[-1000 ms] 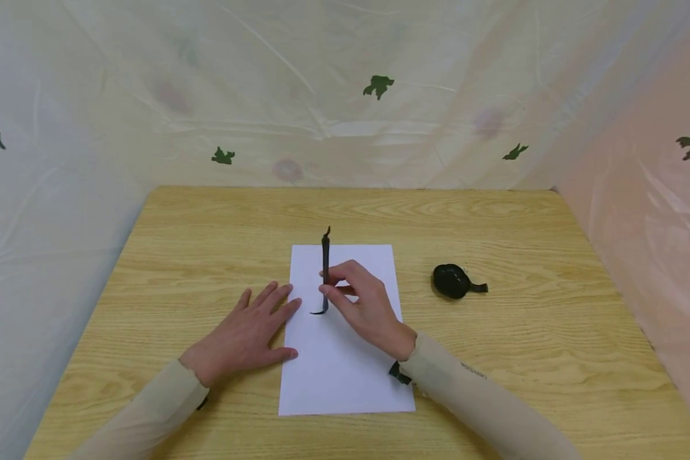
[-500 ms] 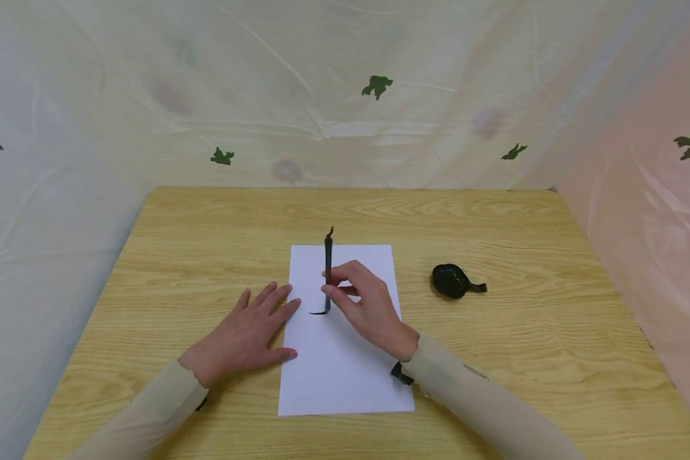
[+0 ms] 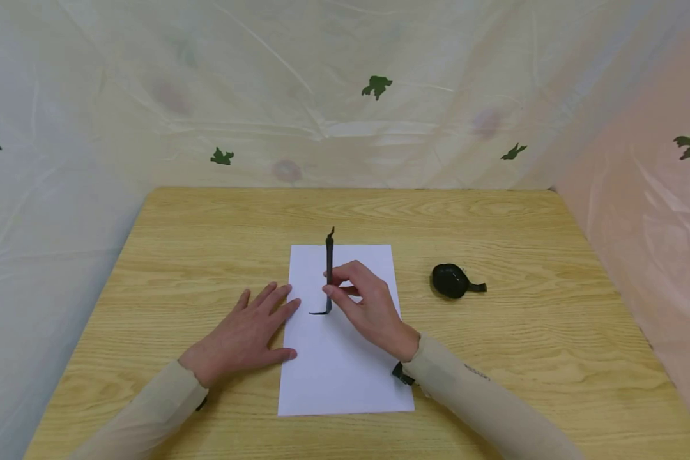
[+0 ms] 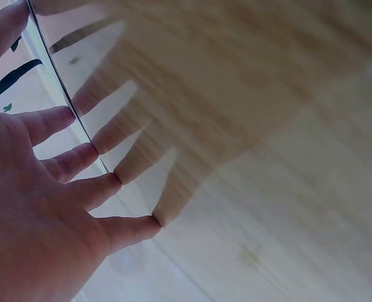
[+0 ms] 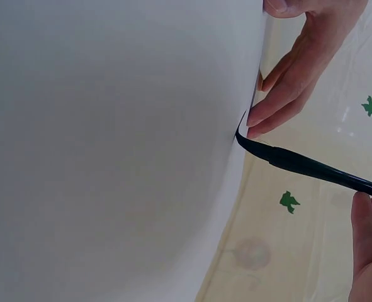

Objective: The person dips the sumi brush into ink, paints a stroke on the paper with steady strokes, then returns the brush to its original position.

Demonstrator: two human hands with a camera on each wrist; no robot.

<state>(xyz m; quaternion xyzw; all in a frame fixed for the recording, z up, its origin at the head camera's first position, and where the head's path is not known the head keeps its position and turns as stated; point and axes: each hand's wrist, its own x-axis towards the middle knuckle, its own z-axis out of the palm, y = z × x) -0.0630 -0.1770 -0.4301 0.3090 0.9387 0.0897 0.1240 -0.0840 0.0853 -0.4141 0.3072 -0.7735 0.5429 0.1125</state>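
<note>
My right hand (image 3: 370, 306) pinches a black brush (image 3: 329, 259) between thumb and fingers. The brush stands upright over a white sheet of paper (image 3: 345, 383), its tip touching the sheet. A short, thin black stroke (image 3: 317, 313) runs left from the tip. In the right wrist view the bristles of the brush (image 5: 299, 162) bend against the paper. My left hand (image 3: 241, 335) lies flat with spread fingers, its fingertips on the paper's left edge. The left wrist view shows the palm side of the left hand (image 4: 47, 195), fingertips touching the surface.
A small black dish (image 3: 451, 281) with a short handle sits on the wooden table (image 3: 529, 332), right of the paper. Pale sheeting (image 3: 299, 96) with green cut-out shapes (image 3: 376, 87) hangs behind the table and at both sides.
My right hand has shifted the brush slightly to the right, and the black stroke has grown a little longer that way. The left hand and the paper have stayed in place.
</note>
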